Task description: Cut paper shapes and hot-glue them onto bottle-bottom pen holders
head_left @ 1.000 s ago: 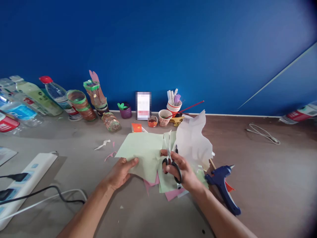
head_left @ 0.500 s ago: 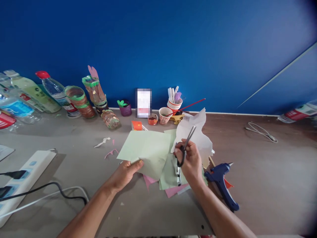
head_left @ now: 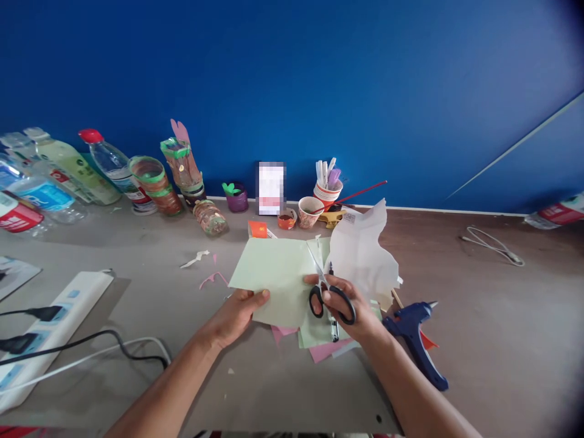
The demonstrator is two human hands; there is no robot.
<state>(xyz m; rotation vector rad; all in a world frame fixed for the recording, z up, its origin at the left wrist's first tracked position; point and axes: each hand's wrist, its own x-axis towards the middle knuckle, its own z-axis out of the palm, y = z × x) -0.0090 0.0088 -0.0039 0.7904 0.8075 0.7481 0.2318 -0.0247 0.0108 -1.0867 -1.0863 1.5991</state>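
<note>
My left hand [head_left: 239, 313] pinches the lower left edge of a pale green sheet of paper [head_left: 274, 261], thumb on top. In my right hand [head_left: 353, 307] are black-handled scissors [head_left: 322, 277], fingers through the loops. Their blades are apart and point up and away, by the sheet's right edge; I cannot tell whether they touch it. Beneath lie more green paper [head_left: 310, 337], pink paper [head_left: 326, 351] and a pen [head_left: 334, 331], partly hidden by my right hand. A crumpled white sheet [head_left: 360, 249] lies just beyond that hand.
A blue glue gun [head_left: 417, 340] lies right of my right forearm. Paper cups [head_left: 310, 213] and a purple pot [head_left: 237, 199] stand along the blue wall. Bottles [head_left: 116, 170] and decorated jars [head_left: 182, 167] are at the back left. A power strip [head_left: 55, 334] with cables lies left.
My right hand has turned the scissors from closed and tilted right to open blades beside the green sheet. My left hand keeps its hold on the sheet. The view has shifted slightly.
</note>
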